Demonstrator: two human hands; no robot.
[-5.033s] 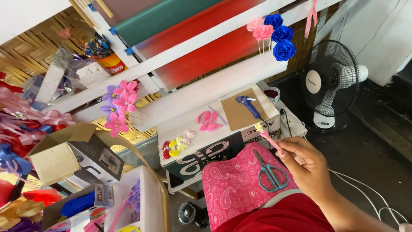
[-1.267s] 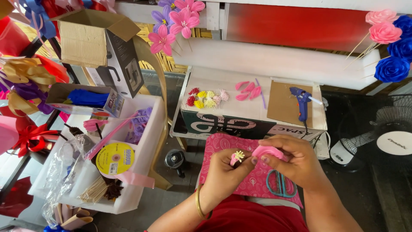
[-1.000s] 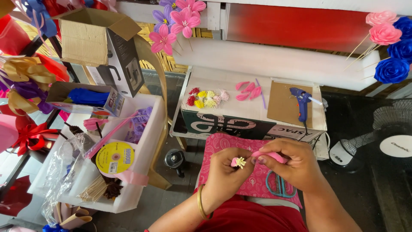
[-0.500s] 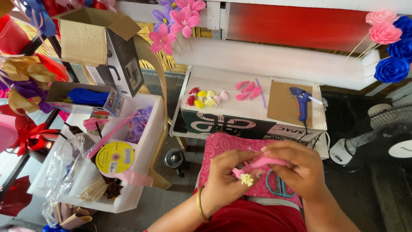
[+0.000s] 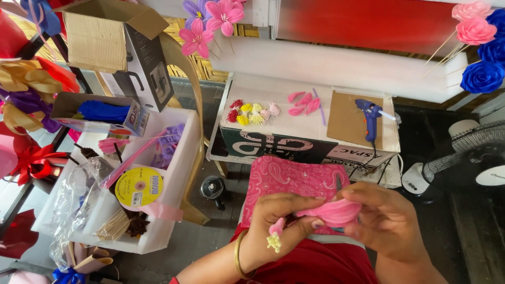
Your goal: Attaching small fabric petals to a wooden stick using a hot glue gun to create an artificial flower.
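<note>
1. Over the lap, on a pink patterned cloth (image 5: 294,181), both hands meet around a pink petal (image 5: 334,211).
2. Left hand (image 5: 279,223) has fingers closed on the petal's left end; a pink bud with a yellow stamen tip (image 5: 274,236) hangs below its fingers.
3. Right hand (image 5: 386,221) is curled round the petal's right end, thumb and fingers pinching it.
4. Just beyond the cloth stands a white box (image 5: 294,129) used as a table.
5. On it lie small red, yellow and pink stamens (image 5: 252,111), loose pink petals (image 5: 304,103), a brown card (image 5: 348,118) and a blue glue gun (image 5: 370,114).
6. To the left, a white tray (image 5: 179,173) holds a yellow ribbon roll (image 5: 139,186).
</note>
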